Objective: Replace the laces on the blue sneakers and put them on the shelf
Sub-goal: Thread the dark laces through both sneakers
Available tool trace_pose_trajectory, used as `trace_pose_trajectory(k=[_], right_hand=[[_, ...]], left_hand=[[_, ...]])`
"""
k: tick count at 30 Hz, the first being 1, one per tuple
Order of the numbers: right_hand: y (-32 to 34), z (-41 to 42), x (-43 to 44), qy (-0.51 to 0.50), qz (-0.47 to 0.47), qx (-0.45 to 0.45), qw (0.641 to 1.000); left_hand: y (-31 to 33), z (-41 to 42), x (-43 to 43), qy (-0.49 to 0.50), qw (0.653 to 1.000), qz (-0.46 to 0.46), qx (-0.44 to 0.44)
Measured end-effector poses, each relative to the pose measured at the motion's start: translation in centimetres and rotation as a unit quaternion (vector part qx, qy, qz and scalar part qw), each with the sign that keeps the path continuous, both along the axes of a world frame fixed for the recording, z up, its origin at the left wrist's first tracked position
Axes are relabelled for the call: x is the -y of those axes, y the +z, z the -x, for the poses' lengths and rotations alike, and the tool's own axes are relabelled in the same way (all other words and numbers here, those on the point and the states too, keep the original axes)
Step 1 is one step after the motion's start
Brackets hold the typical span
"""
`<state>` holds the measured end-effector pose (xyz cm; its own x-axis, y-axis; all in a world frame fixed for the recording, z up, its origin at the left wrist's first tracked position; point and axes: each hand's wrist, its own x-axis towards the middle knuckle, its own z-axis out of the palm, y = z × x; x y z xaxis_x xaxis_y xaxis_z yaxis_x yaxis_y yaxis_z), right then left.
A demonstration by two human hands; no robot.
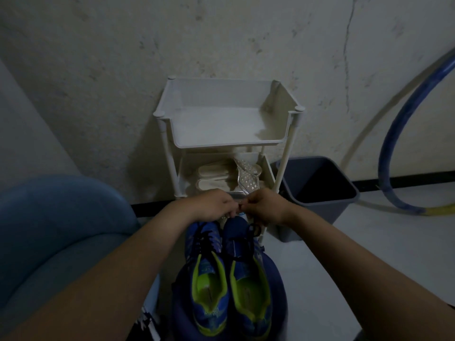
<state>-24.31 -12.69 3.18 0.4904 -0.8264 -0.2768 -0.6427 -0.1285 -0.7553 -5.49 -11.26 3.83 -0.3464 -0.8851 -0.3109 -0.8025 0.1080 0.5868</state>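
1. In the lower centre of the head view, a pair of blue sneakers with lime-green lining (230,274) sits side by side, toes pointing up the frame, on what looks like a dark blue surface; whether that is a lap or a cushion I cannot tell.
2. Just above the toes, the left hand (213,205) and the right hand (267,207) meet, fingertips almost touching, both pinched on a thin dark shoelace (254,231) that runs down to the right-hand sneaker; a small loop of it shows below the right hand.
3. Dark lacing already crosses the eyelets of both shoes, so the step in hand appears to be tying or tightening the lace on the right-hand shoe, late in the relacing.
4. In the middle of the frame stands a white plastic tiered shelf rack (293,114) against a stained wall; its top tray holds nothing, while a lower tier holds pale sandals (213,177).
5. The next move likely calls for finishing the knot, then gripping both shoes and lifting them onto the top tray.
6. At the right, a grey bin (325,205) sits beside the rack.
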Motion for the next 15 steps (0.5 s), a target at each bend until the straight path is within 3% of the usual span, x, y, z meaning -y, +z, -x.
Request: trace_pose_trajectory(k=[4,10,13,15], right_hand=[[-1.3,1.7,1.4,-0.039,0.089,-0.133,0.986],[-3.1,3.2,2.1,-0.125,0.109,-0.269,0.949],[-2.6,2.4,1.5,-0.081,0.127,-0.257,0.955],[-2.2,1.4,0.7,-0.029,0.118,-0.157,0.98]], left_hand=[[-0.1,-1.3,0.5,0.021,1.0,-0.003,0.022],[-0.6,-3.3,0.8,0.065,0.995,-0.014,0.077],[-0.9,-2.8,0.6,0.06,0.996,-0.01,0.058],[-1.3,-1.9,0.4,0.046,0.998,-0.017,0.032]])
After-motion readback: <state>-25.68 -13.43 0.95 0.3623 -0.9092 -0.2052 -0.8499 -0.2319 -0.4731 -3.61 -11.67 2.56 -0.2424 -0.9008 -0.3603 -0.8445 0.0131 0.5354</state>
